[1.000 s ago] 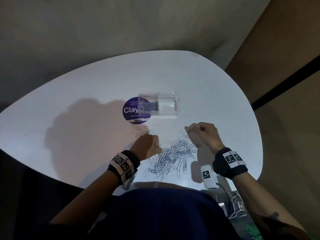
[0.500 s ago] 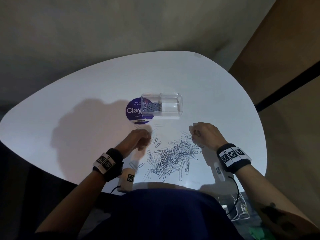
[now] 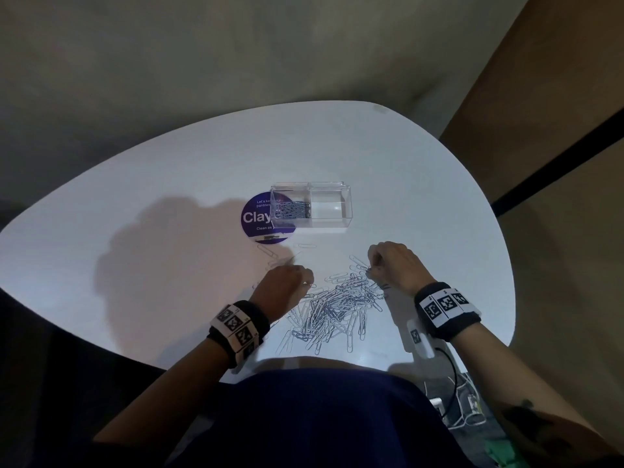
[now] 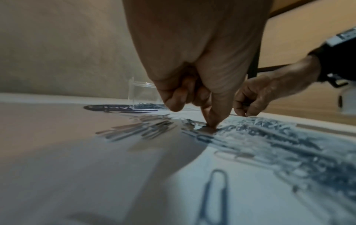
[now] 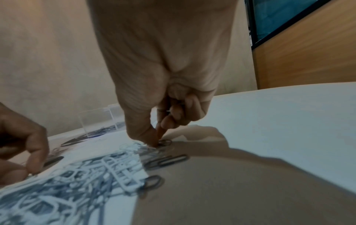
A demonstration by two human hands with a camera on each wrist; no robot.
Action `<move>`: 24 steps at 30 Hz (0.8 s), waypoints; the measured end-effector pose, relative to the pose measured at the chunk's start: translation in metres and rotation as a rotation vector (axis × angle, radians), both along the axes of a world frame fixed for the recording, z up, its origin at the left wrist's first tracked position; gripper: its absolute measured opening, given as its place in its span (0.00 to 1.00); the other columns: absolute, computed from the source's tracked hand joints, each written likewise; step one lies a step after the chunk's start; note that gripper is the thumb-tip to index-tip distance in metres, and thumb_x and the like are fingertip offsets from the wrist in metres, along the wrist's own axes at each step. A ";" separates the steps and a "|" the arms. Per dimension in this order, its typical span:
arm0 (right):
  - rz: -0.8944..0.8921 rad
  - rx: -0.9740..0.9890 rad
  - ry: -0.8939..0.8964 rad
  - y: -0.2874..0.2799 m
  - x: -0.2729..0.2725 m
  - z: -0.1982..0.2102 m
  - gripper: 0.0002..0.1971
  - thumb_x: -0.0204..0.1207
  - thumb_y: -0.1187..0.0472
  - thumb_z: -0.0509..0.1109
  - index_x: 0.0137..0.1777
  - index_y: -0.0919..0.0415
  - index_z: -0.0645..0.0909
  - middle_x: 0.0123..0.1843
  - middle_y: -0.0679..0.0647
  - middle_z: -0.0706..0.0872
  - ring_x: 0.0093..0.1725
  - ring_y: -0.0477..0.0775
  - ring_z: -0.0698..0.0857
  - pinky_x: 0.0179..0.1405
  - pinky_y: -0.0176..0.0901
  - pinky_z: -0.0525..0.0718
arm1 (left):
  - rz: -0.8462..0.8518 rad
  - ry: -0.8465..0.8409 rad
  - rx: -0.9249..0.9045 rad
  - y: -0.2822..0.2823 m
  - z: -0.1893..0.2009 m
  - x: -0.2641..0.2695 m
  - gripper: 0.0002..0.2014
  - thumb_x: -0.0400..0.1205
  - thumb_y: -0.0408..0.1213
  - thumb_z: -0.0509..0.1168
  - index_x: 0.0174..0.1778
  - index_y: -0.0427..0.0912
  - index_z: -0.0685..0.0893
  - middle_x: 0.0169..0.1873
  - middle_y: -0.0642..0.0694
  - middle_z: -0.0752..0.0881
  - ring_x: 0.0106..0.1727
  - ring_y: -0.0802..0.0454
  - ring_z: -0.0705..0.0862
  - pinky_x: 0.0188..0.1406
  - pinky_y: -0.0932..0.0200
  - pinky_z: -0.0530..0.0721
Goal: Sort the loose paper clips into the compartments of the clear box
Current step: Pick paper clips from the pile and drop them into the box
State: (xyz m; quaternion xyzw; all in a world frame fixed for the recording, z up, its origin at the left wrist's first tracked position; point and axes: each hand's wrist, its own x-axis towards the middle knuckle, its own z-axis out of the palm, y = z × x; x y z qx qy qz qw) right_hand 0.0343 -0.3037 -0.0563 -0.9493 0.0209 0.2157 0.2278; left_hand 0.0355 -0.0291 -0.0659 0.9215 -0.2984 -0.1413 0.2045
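The step in hand is picking: both hands work the pile of paper clips (image 3: 337, 305) on the white table (image 3: 169, 184). The left hand (image 3: 283, 285), fingers curled, presses a fingertip (image 4: 212, 121) onto a small clip at the pile's edge. The right hand (image 3: 391, 265) pinches at a small dark clip (image 5: 164, 142) with thumb and forefinger and already holds clips in its curled fingers.

Next, each thin wire clip must likely be lifted free and carried to the clear box (image 3: 310, 206), which sits on a purple round sticker (image 3: 251, 217). Its left compartment holds clips; the right looks empty. The plastic is glossy, hard-walled.
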 end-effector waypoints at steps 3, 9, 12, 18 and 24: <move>-0.006 -0.001 0.003 0.003 -0.004 -0.001 0.14 0.69 0.60 0.77 0.31 0.53 0.73 0.35 0.45 0.81 0.38 0.52 0.80 0.29 0.40 0.68 | 0.065 0.060 -0.003 -0.006 0.000 -0.001 0.01 0.75 0.34 0.68 0.40 0.42 0.84 0.36 0.47 0.88 0.36 0.46 0.84 0.37 0.56 0.77; -0.052 0.072 0.031 0.005 -0.008 0.000 0.14 0.68 0.56 0.73 0.29 0.57 0.71 0.28 0.49 0.81 0.31 0.53 0.79 0.30 0.45 0.74 | 0.126 0.191 -0.034 -0.004 -0.003 0.000 0.08 0.73 0.39 0.72 0.35 0.41 0.80 0.28 0.48 0.84 0.27 0.53 0.77 0.32 0.59 0.73; -0.208 0.367 -0.001 0.006 -0.016 0.010 0.17 0.73 0.59 0.75 0.29 0.64 0.73 0.23 0.51 0.82 0.25 0.46 0.79 0.30 0.39 0.79 | 0.291 0.336 -0.240 0.002 0.004 0.005 0.12 0.74 0.33 0.69 0.27 0.45 0.75 0.22 0.55 0.79 0.24 0.60 0.74 0.33 0.65 0.70; -0.577 0.919 0.108 0.008 -0.017 0.026 0.13 0.73 0.77 0.62 0.32 0.62 0.69 0.27 0.59 0.73 0.23 0.51 0.65 0.24 0.40 0.58 | 0.711 0.983 -0.915 0.024 0.018 0.016 0.05 0.63 0.30 0.57 0.33 0.40 0.69 0.24 0.41 0.74 0.26 0.49 0.65 0.22 0.61 0.65; -0.694 1.185 0.237 0.018 -0.016 0.029 0.15 0.78 0.65 0.57 0.28 0.56 0.69 0.29 0.58 0.63 0.25 0.51 0.56 0.17 0.35 0.63 | 0.677 0.695 -0.665 0.017 0.013 0.021 0.12 0.71 0.39 0.60 0.24 0.47 0.66 0.19 0.50 0.66 0.24 0.50 0.60 0.25 0.55 0.62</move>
